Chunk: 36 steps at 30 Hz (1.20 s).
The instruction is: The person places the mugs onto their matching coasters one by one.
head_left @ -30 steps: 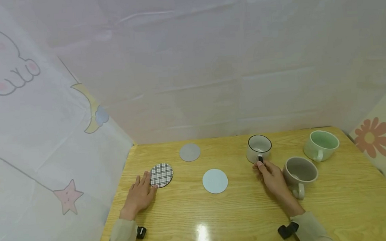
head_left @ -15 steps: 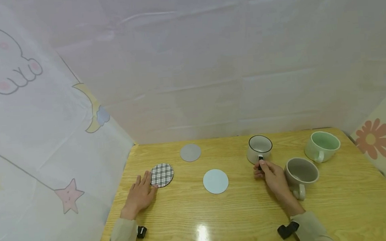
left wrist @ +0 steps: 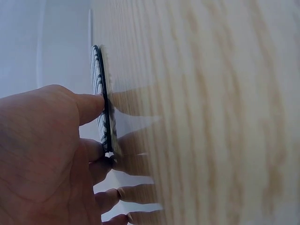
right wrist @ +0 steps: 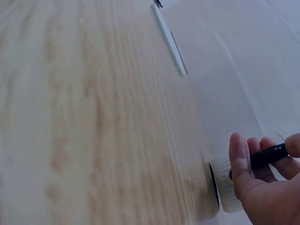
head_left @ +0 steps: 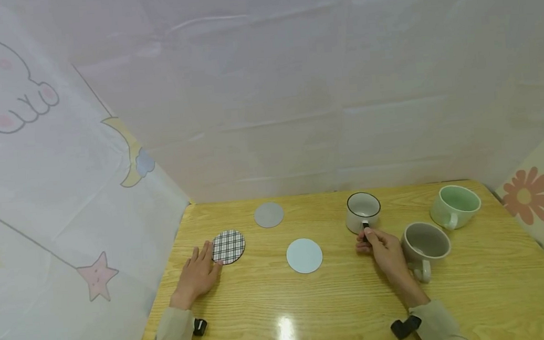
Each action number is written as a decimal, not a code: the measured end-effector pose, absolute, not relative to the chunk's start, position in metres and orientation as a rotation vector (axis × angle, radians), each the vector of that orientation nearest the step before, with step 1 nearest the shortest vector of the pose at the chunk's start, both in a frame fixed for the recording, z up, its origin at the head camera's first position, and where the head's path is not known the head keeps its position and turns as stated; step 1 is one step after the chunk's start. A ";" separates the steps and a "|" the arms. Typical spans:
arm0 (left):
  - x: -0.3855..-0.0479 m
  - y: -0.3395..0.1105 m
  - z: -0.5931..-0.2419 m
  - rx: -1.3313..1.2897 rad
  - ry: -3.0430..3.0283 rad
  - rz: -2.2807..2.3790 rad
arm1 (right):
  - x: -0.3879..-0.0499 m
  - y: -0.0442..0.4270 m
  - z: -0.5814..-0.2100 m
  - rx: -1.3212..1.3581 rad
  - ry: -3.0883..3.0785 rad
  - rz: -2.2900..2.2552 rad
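With fingers fairly straight, my left hand (head_left: 195, 275) rests on the table and touches the edge of a round black-and-white plaid coaster (head_left: 228, 247). The left wrist view has the thumb and index finger against that coaster's rim (left wrist: 105, 108). On the right, my right hand (head_left: 386, 254) pinches the black-tipped handle (right wrist: 268, 157) of a white mug with a dark rim (head_left: 357, 221). The mug is upright; whether its base touches the table I cannot tell. A grey-brown mug (head_left: 425, 243) stands just beside the right hand and wrist.
A pale blue round coaster (head_left: 304, 255) and a grey round coaster (head_left: 269, 215) lie flat between the hands. At the far right stands a light green mug (head_left: 453, 207). A printed cloth (head_left: 268, 112) hangs behind the wooden table (head_left: 262, 297).
The white mug has shifted slightly to the left in the right hand's grip. The left hand stays at the plaid coaster.
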State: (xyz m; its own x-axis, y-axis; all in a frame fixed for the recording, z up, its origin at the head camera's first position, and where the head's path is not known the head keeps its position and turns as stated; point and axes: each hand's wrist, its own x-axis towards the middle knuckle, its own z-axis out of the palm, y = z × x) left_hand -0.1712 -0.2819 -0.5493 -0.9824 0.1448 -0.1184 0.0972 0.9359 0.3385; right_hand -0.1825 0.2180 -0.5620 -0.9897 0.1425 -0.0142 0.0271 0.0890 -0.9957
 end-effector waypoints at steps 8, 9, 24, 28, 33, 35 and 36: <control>-0.169 -0.281 -0.548 0.184 2.960 0.517 | -0.179 0.212 -0.559 -0.149 -2.186 2.092; -0.169 -0.281 -0.548 0.184 2.960 0.517 | -0.178 0.211 -0.559 -0.147 -2.182 2.093; -0.172 -0.284 -0.554 0.193 2.963 0.506 | -0.170 0.206 -0.552 -0.062 -2.230 2.049; -0.171 -0.284 -0.555 0.191 2.962 0.520 | -0.166 0.203 -0.549 -0.022 -2.233 2.044; -0.172 -0.286 -0.560 0.201 2.964 0.526 | -0.163 0.199 -0.546 0.006 -2.212 2.071; -0.172 -0.287 -0.562 0.209 2.970 0.548 | -0.161 0.198 -0.544 0.019 -2.198 2.079; -0.172 -0.287 -0.563 0.214 2.976 0.562 | -0.160 0.197 -0.543 0.029 -2.193 2.077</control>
